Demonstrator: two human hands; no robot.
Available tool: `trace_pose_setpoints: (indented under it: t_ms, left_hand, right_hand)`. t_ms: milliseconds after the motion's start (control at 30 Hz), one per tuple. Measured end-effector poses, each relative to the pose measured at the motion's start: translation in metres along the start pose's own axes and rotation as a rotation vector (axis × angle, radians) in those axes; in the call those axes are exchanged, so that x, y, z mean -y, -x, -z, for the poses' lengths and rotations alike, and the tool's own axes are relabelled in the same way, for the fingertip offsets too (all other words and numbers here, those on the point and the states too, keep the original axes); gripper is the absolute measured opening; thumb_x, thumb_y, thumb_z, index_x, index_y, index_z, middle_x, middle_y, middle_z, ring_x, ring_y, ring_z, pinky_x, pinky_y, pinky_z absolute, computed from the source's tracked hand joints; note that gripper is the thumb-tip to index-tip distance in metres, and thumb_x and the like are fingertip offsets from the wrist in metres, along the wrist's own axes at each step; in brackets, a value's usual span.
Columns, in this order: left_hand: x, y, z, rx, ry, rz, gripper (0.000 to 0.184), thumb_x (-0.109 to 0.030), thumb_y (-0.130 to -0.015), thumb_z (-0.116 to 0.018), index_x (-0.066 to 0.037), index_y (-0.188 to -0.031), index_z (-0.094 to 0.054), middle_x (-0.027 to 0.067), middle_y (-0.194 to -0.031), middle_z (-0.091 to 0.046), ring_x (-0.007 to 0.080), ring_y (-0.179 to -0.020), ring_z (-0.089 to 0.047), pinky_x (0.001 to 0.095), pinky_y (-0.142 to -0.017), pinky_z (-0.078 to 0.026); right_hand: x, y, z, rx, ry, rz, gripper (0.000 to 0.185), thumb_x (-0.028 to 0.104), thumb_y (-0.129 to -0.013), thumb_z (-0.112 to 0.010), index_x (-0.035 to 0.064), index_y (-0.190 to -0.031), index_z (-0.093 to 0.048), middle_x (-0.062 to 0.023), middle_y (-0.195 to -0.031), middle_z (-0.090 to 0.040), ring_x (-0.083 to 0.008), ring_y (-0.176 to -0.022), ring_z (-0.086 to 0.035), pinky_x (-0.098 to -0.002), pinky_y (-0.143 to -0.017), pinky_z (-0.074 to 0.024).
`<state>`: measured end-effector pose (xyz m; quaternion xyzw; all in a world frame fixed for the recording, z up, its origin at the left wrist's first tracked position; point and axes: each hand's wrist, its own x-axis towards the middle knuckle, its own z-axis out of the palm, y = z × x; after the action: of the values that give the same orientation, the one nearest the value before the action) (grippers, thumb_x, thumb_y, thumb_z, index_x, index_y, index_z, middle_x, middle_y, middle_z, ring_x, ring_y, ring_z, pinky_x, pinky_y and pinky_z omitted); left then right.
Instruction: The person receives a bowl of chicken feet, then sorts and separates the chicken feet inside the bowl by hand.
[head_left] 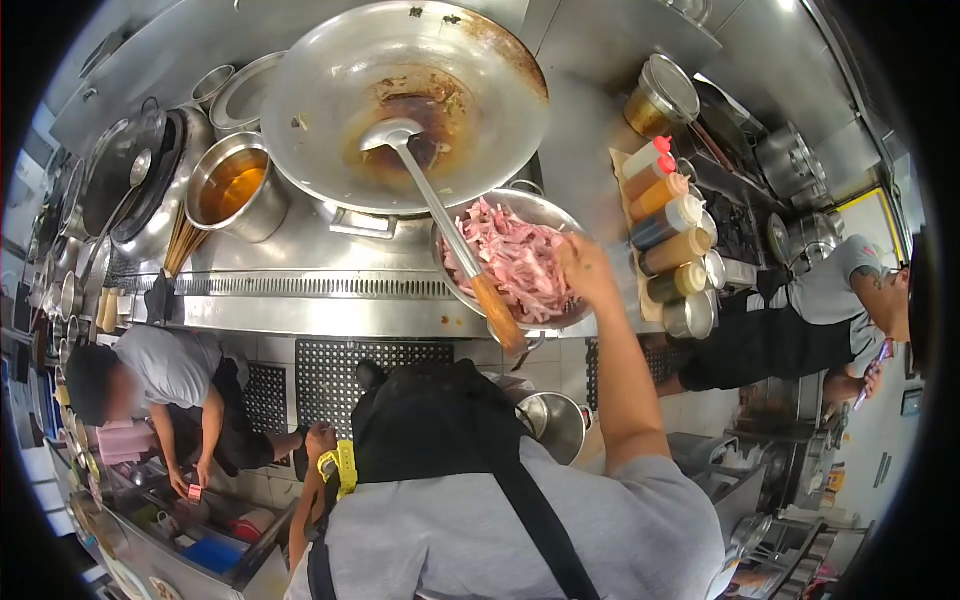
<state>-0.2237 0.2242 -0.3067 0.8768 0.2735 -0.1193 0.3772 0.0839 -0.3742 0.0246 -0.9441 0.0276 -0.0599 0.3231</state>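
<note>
My right hand (588, 270) reaches into a steel bowl (438, 265) of raw meat strips (510, 260); its fingers are curled against the strips at the right side. Across the bowl lies the wooden handle (495, 312) of a wok ladle (430, 195), whose metal head rests in a large wok (300, 90) with brown liquid and residue at its bottom. Down at my left side, my left hand (320, 437) has its fingers curled in, below a yellow wristwatch (340, 468). Whether anything is inside that hand is hidden.
Left of the wok stands a steel pot (265, 205) of orange-brown liquid. Several sauce bottles (665, 220) line the right side. One person (180, 380) bends over a counter at the left; another person (820, 310) at the right holds a phone. A metal pot (550, 425) sits below the counter.
</note>
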Motion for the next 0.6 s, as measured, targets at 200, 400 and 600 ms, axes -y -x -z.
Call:
trace_pose_setpoints:
  t_ms: [200,400,600]
  left_hand:
    - [-0.039,-0.005,0.012,-0.011,0.042,-0.007,0.028,-0.024,-0.084,-0.065,-0.003,-0.103,-0.072,0.0201,-0.090,-0.074,0.0365,-0.086,-0.073,0.0436,-0.079,-0.057]
    - [-0.027,-0.001,-0.001,-0.008,-0.111,0.019,0.031,-0.029,-0.084,-0.067,-0.006,-0.104,-0.073,0.0175,-0.100,-0.074,0.0351,-0.093,-0.072,0.0429,-0.084,-0.056]
    - [0.016,-0.005,-0.007,0.021,-0.108,-0.079,0.035,-0.032,-0.083,-0.070,-0.005,-0.105,-0.073,0.0165,-0.097,-0.075,0.0347,-0.092,-0.073,0.0422,-0.084,-0.056]
  right_hand:
    - [0.055,0.008,0.043,-0.074,-0.230,-0.024,0.042,0.035,-0.095,-0.067,0.0024,-0.120,-0.068,-0.0203,-0.103,-0.073,-0.0326,-0.096,-0.071,-0.0414,-0.084,-0.0543]
    - [0.073,0.004,0.025,0.091,0.127,0.316,0.046,0.032,-0.087,-0.075,0.0032,-0.123,-0.067,-0.0201,-0.109,-0.073,-0.0347,-0.103,-0.069,-0.0423,-0.091,-0.0534]
    - [0.091,-0.001,-0.019,0.262,0.589,0.338,0.042,0.033,-0.084,-0.074,0.0080,-0.117,-0.069,-0.0180,-0.106,-0.073,-0.0375,-0.105,-0.066,-0.0472,-0.091,-0.0523]
